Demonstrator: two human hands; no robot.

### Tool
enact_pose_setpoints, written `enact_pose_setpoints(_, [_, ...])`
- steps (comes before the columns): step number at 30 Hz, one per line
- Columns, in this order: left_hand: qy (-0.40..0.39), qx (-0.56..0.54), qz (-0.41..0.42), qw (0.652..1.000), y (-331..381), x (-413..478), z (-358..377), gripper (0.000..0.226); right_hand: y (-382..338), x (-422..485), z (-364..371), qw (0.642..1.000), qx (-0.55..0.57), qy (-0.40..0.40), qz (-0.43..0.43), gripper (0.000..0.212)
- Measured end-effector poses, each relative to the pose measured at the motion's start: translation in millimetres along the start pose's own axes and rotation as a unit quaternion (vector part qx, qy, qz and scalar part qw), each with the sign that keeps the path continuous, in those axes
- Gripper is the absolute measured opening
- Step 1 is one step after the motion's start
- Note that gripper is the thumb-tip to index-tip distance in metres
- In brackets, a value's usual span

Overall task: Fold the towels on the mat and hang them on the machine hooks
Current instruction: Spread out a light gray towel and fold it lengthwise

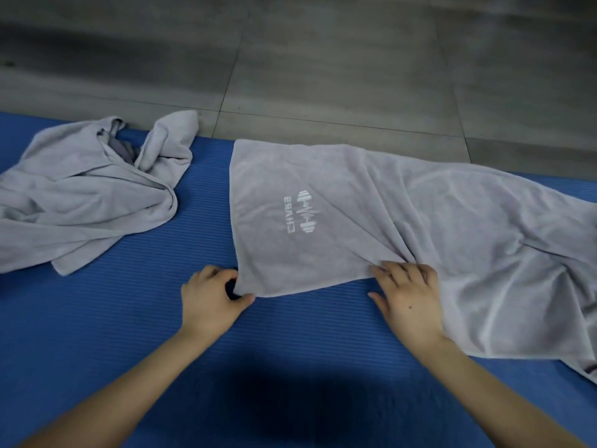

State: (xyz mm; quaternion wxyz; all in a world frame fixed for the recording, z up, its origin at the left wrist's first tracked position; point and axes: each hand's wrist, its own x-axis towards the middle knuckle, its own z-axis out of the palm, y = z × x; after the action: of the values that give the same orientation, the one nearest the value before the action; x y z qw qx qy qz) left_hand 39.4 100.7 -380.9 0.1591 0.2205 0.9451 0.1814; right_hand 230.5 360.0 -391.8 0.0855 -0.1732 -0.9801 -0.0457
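Note:
A grey towel with a white logo [371,215] lies spread across the blue mat [145,318], its right part wrinkled and running off to the right. My left hand [210,302] pinches the towel's near left corner between thumb and fingers. My right hand [408,295] lies palm down on the towel's near edge, fingers spread over the bunched folds. A second grey towel [87,195] lies crumpled on the mat at the left, apart from both hands. No machine hooks are in view.
Grey tiled floor [323,69] stretches beyond the mat's far edge. A corner of the crumpled towel reaches over that edge onto the floor. A dark shadow falls on the mat between my forearms.

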Motion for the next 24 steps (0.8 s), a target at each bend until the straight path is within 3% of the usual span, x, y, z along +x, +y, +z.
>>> enact_pose_setpoints(4, [0.051,-0.086,0.073,0.992,10,0,-6,0.013,4,3,6,1.0,-0.023,0.001,0.011,0.027])
enact_pose_setpoints(6, [0.035,-0.196,0.003,0.98,17,0,-19,0.014,10,6,4,0.999,-0.029,0.017,0.018,0.017])
enact_pose_setpoints(9, [-0.004,-0.371,-0.069,0.926,27,-7,-42,0.011,18,12,-1,0.999,-0.026,0.013,0.024,0.027])
enact_pose_setpoints(12, [0.01,-0.402,-0.138,0.905,26,-17,-65,0.015,13,13,-10,0.999,0.018,0.007,-0.032,0.014])
enact_pose_setpoints(14, [-0.011,-0.403,-0.21,0.891,13,-18,-84,0.016,5,12,-24,0.991,0.097,-0.066,-0.058,0.017])
enact_pose_setpoints(16, [-0.075,-0.346,-0.262,0.898,-7,-21,-103,0.022,-1,7,-36,0.964,0.186,-0.181,-0.05,0.024])
enact_pose_setpoints(18, [-0.127,-0.254,-0.276,0.918,-31,-25,-112,0.029,-8,-1,-44,0.946,0.21,-0.244,-0.043,0.035])
enact_pose_setpoints(21, [-0.149,-0.028,-0.226,0.962,-57,-30,-112,0.032,-21,-16,-48,0.952,0.147,-0.26,-0.071,0.046])
enact_pose_setpoints(24, [-0.175,0.222,-0.177,0.943,-60,-34,-100,0.021,-20,-44,-46,0.958,0.098,-0.261,-0.07,0.049])
